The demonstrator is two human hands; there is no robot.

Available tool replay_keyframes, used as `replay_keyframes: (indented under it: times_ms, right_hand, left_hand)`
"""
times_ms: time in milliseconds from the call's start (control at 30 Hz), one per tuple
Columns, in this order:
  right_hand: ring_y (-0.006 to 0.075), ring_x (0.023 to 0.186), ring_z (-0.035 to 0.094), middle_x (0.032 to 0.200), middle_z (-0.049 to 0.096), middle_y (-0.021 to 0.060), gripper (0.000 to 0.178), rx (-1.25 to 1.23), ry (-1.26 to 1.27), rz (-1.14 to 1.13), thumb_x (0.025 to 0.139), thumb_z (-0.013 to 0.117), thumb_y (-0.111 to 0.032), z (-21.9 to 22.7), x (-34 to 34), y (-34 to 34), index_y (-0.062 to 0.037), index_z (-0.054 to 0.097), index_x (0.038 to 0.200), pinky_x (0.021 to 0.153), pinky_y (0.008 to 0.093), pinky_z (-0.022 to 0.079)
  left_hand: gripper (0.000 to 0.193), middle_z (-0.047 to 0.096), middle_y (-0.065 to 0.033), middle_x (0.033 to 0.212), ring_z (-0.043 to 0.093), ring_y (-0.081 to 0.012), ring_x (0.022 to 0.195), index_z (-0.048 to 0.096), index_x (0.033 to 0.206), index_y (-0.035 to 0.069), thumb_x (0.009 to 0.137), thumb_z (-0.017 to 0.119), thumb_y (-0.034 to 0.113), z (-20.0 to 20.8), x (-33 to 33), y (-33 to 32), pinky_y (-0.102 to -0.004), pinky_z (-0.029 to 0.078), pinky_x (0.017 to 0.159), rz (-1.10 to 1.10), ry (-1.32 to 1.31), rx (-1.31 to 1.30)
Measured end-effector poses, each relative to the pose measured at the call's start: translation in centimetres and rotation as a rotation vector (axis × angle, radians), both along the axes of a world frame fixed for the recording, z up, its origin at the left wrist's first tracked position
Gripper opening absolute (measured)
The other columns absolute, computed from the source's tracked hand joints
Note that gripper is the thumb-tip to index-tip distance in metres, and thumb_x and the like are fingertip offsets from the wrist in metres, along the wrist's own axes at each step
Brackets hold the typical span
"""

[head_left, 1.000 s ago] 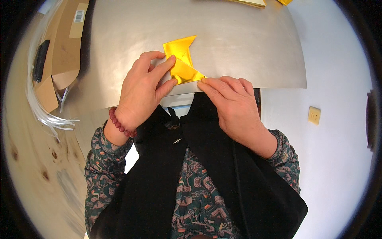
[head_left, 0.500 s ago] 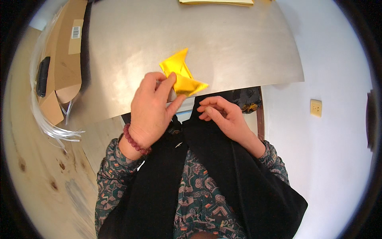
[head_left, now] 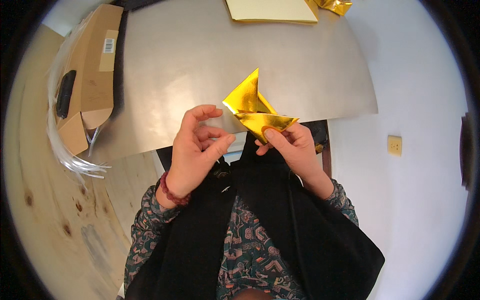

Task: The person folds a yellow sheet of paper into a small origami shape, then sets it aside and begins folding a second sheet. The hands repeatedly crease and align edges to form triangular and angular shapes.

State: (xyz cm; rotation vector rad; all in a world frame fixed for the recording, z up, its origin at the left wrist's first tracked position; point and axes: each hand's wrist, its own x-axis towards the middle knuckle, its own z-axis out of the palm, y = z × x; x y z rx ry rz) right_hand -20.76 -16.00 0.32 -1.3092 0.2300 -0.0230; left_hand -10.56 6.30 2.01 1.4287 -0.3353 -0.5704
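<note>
A folded piece of shiny gold paper (head_left: 260, 120) with pointed corners is held up over the near edge of the table. My right hand (head_left: 295, 147) pinches its lower right part, thumb on the front face and fingers behind, mostly hidden. One triangular flap points up and away; another lies across the lower part. Just left of the paper, my left hand (head_left: 200, 142) is apart from it, its fingers curled but spread, with a gap between thumb and fingertips and nothing in them. A dark red bead bracelet (head_left: 173, 192) circles the left wrist.
The grey metallic tabletop (head_left: 190, 60) ends close in front of me. At its far side lie a stack of pale yellow paper (head_left: 272, 11) and crumpled gold foil (head_left: 336, 6). A cardboard box (head_left: 97, 75) with clear plastic strips stands left. A white wall (head_left: 420, 200) rises right.
The folded gold paper has passed from my left hand to my right, and has moved right. My left hand has let go and its fingers have opened. The view has shifted slightly.
</note>
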Motion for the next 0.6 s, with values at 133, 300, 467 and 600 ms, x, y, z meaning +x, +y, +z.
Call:
replay_keyframes:
  times_ms: [133, 300, 467, 600]
  right_hand:
    - [0.0154, 0.084, 0.076, 0.107, 0.078, 0.0107, 0.026, 0.024, -0.038, 0.084, 0.11, 0.069, -0.013, 1.6, 2.5, -0.8, 0.0038, 0.07, 0.129, 0.076, 0.0291, 0.065]
    - [0.0146, 0.085, 0.076, 0.109, 0.077, 0.0102, 0.026, -0.015, -0.022, 0.167, 0.108, 0.07, -0.012, 2.6, 4.7, -1.1, 0.0028, 0.069, 0.13, 0.077, 0.028, 0.064]
    - [0.0224, 0.11, 0.071, 0.124, 0.075, 0.0107, 0.031, -0.507, -0.256, -0.112, 0.096, 0.08, -0.009, 3.7, 6.7, -1.1, -0.0009, 0.071, 0.125, 0.096, 0.0364, 0.058]
    - [0.0306, 0.126, 0.062, 0.127, 0.074, 0.0069, 0.04, -1.228, -0.668, -0.279, 0.084, 0.086, -0.01, 4.9, 8.0, -1.5, -0.0049, 0.075, 0.122, 0.11, 0.0451, 0.047]
  left_hand:
    - [0.044, 0.07, -0.0137, 0.13, 0.076, -0.0184, 0.103, 0.056, 0.143, 0.001, 0.104, 0.074, 0.007, 0.5, 2.5, -0.2, -0.0276, 0.063, 0.073, -0.147, 0.192, -0.12]
    - [0.023, 0.079, -0.0085, 0.105, 0.079, -0.0148, 0.088, 0.067, 0.127, 0.002, 0.107, 0.072, 0.013, 0.6, 3.4, -1.5, -0.0242, 0.062, 0.064, -0.094, 0.289, -0.231]
    - [0.022, 0.078, -0.0099, 0.104, 0.079, -0.0174, 0.09, 0.066, 0.124, -0.001, 0.109, 0.071, 0.014, 0.1, 3.9, -1.7, -0.026, 0.064, 0.069, -0.021, 0.213, -0.218]
    - [0.023, 0.077, -0.0098, 0.11, 0.08, -0.018, 0.094, 0.064, 0.127, -0.002, 0.109, 0.069, 0.011, -0.7, 4.6, -1.8, -0.0249, 0.065, 0.071, 0.02, 0.173, -0.173]
